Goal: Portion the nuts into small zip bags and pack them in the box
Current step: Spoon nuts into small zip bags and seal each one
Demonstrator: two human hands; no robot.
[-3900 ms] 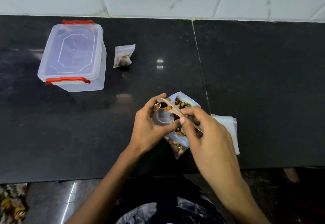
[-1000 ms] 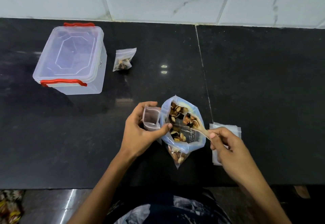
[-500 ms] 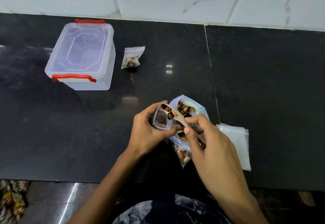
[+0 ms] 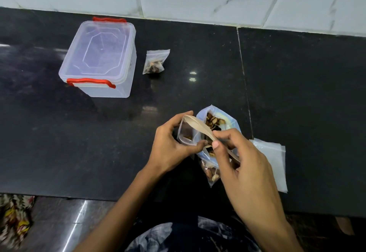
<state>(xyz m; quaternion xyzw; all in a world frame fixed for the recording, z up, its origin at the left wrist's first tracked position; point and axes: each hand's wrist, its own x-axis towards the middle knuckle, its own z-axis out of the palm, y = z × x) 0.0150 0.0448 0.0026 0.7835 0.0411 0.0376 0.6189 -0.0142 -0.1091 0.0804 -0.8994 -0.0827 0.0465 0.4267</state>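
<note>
- Spooning nuts into a small zip bag (image 4: 185,133) is the step you have in hand: your left hand (image 4: 172,144) pinches that bag's mouth open between thumb and fingers, and a few nuts already lie at its bottom
- Your right hand (image 4: 242,164) has its thumb and forefinger closed on the handle of a wooden spoon (image 4: 200,128), the bowl turned down over the small bag's mouth
- The big bag of nuts (image 4: 215,121) stands open just behind your hands, touching the small one
- Judging by the fill, you need more scoops before you press the zip shut
- One filled bag (image 4: 154,62) waits beside the box (image 4: 101,57), whose lid is still on; it must come off before packing
- Spare empty bags (image 4: 275,162) lie stacked by your right wrist
</note>
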